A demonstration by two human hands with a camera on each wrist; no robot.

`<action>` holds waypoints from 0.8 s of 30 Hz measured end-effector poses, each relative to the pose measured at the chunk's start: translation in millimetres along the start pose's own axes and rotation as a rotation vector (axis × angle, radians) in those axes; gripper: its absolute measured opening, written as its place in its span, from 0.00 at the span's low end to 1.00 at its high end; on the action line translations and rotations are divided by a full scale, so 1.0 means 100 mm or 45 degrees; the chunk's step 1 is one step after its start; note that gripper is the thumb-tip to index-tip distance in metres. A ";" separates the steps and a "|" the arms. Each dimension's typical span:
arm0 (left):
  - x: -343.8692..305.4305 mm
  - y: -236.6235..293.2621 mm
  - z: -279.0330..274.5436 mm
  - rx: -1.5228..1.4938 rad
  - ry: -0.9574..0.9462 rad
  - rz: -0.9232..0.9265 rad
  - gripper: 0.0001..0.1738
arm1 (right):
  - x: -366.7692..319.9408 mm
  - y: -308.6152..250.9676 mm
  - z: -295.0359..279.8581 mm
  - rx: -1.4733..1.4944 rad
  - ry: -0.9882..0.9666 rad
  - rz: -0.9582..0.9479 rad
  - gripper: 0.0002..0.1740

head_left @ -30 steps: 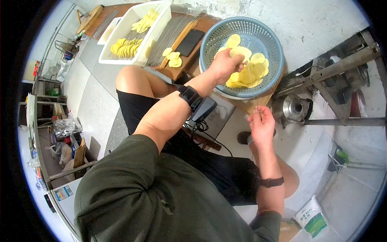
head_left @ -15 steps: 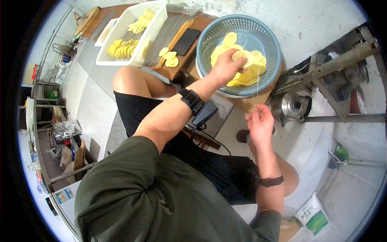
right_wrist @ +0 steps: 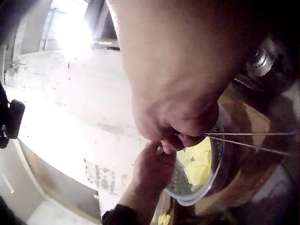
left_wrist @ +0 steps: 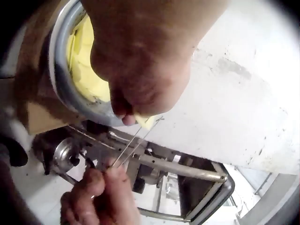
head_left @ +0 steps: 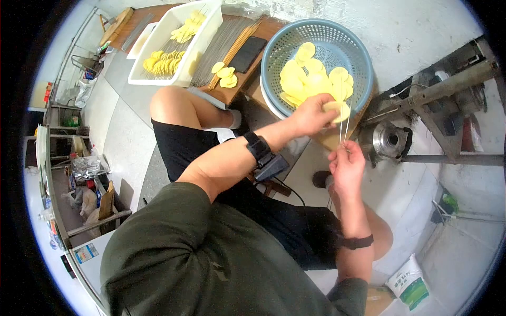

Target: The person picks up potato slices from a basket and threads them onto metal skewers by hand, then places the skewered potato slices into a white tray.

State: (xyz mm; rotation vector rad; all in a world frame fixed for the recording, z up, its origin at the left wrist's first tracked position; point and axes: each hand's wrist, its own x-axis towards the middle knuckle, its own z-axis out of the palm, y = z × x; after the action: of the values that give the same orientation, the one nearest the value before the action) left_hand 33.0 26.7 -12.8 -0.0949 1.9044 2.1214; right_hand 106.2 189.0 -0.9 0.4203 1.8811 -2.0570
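My left hand (head_left: 314,117) pinches a round yellow slice (head_left: 340,111), which looks like potato, at the near rim of a blue-grey colander (head_left: 363,58). Below it, my right hand (head_left: 348,162) grips two thin metal skewers (left_wrist: 126,148) by their lower part, points upward. In the head view the slice overlaps the skewers' upper part; the left wrist view shows it right at their tips, mostly hidden by the left fingers. More yellow slices (head_left: 295,79) lie heaped in the colander. The right wrist view shows the skewers (right_wrist: 253,134) running out from the right fist.
On the wooden table at the left stands a white bin (head_left: 182,78) with skewered slices (head_left: 164,63). Beside it lie many metal skewers (head_left: 219,50), a black phone (head_left: 247,54) and a few loose slices (head_left: 227,80). A metal kettle (head_left: 389,139) and a metal frame (head_left: 448,87) stand to the right.
My left hand took a slice from the heap, then moved toward me and right with it, to the skewers. The right hand, holding the skewers, has shifted slightly right.
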 end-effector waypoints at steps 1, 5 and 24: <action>-0.04 0.01 0.03 -0.001 -0.021 -0.067 0.14 | 0.01 0.01 -0.02 0.024 0.007 0.016 0.07; 0.11 -0.35 -0.19 0.190 -0.111 0.001 0.16 | 0.07 0.02 -0.05 0.096 0.017 0.038 0.07; 0.83 -0.26 -1.38 1.196 0.175 -0.088 0.17 | 0.17 0.01 -0.06 0.035 0.050 -0.012 0.07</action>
State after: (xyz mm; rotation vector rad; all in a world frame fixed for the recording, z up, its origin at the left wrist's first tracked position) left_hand -59.2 -92.2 -75.2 -0.1019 2.7073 1.0158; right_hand 91.5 193.9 -9.2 0.4628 1.8823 -2.0980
